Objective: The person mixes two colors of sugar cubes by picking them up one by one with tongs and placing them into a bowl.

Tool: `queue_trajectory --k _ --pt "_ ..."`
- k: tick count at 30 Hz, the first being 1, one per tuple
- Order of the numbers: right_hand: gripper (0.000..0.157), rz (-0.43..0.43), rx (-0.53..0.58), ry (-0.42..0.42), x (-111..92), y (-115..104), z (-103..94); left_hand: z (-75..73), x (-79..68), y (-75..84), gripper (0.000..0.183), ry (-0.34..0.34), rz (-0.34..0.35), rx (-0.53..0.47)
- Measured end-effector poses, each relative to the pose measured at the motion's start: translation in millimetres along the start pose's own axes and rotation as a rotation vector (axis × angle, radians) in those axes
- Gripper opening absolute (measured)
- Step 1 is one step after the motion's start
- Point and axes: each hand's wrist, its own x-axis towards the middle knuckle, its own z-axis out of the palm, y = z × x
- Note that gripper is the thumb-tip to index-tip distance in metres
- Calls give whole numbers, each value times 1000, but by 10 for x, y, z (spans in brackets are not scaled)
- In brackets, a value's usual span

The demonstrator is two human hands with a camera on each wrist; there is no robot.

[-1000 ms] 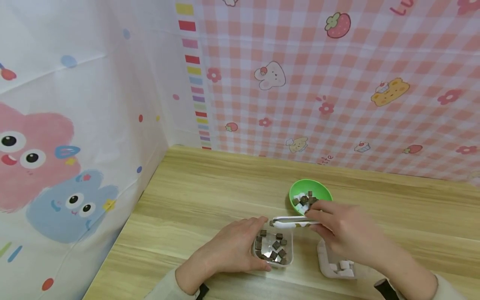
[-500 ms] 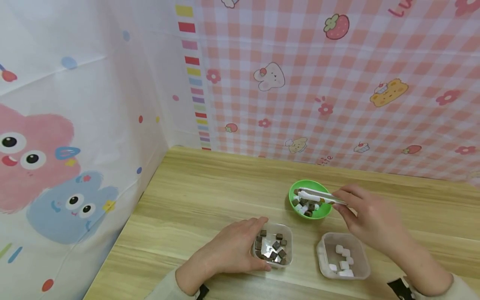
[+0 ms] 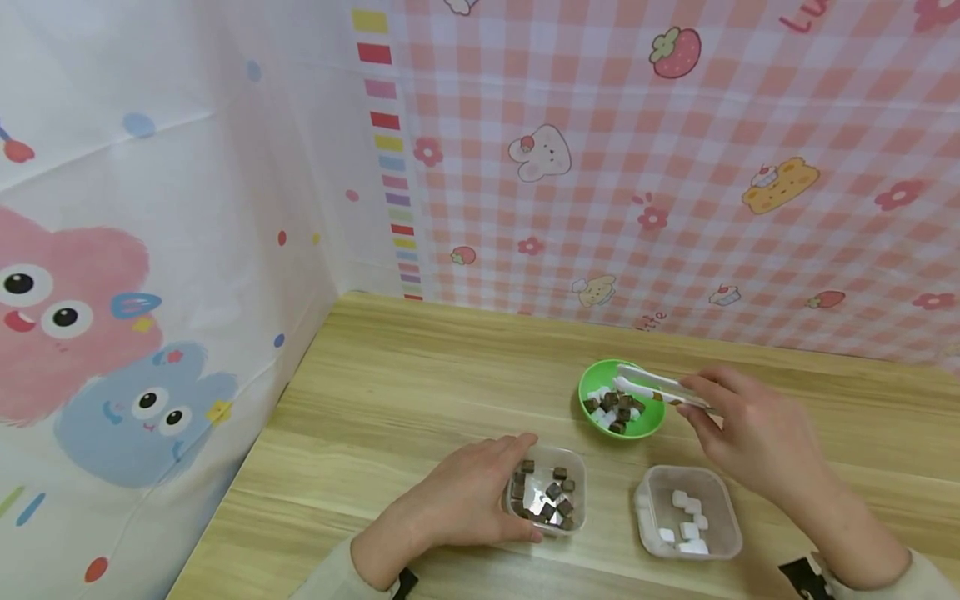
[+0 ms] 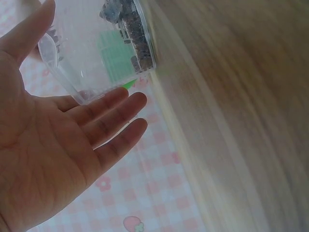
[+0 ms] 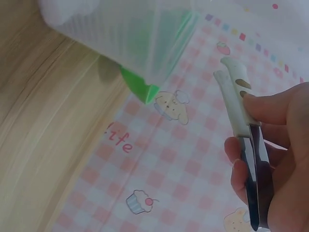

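My left hand (image 3: 461, 496) holds a clear plastic box (image 3: 577, 467) between thumb and fingers, at its left side. Several brown cubes (image 3: 553, 491) lie in this box. My right hand (image 3: 761, 437) pinches a pair of small tongs (image 3: 663, 392) with white ends. Their tips are slightly apart over the back right of a green bowl (image 3: 651, 423), and I see nothing between them. Brown and white cubes (image 3: 611, 404) are mixed in the bowl. In the right wrist view, thumb and fingers press on both sides of the tongs (image 5: 241, 104).
A second clear plastic box (image 3: 723, 521) with several white cubes (image 3: 688, 530) stands right of the first, in front of my right forearm. Everything stands on a wood-grain table (image 3: 420, 367). A pink checked cloth (image 3: 480, 192) hangs behind it, and a white printed cloth (image 3: 225, 208) at the left.
The tongs moved from above the brown-cube box, with a brown cube at their tips, to the green bowl. They then opened and drew back rightward without the cube. My left hand stayed put.
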Motion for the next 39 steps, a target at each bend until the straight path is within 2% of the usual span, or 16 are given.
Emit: queue_trajectory --k 4,6,13,19,22,27,31,35,39 --pt "64 -22 17 -4 33 -81 -25 1 1 -1 109 0 -4 -2" --pt "68 -28 34 -9 46 -135 -39 0 0 0 109 -2 -7 -1" --pt "64 -92 60 -13 79 -328 -81 -3 -3 7 110 -1 -8 8" --pt "59 -170 76 -59 114 -475 -104 -1 -4 5 109 1 -4 8" --pt "57 -210 103 -106 141 -526 -106 2 -4 0 109 -1 -5 9" --pt "28 -270 106 -195 199 -589 -103 9 -2 -8 110 -2 -5 16" --pt "35 -303 72 -242 238 -643 -74 10 -1 -7 109 6 4 20" --pt "32 -340 55 -293 295 -704 -53 9 3 -5 108 12 10 16" --pt "25 -422 7 -338 382 -788 -30 3 8 -7 109 9 8 7"
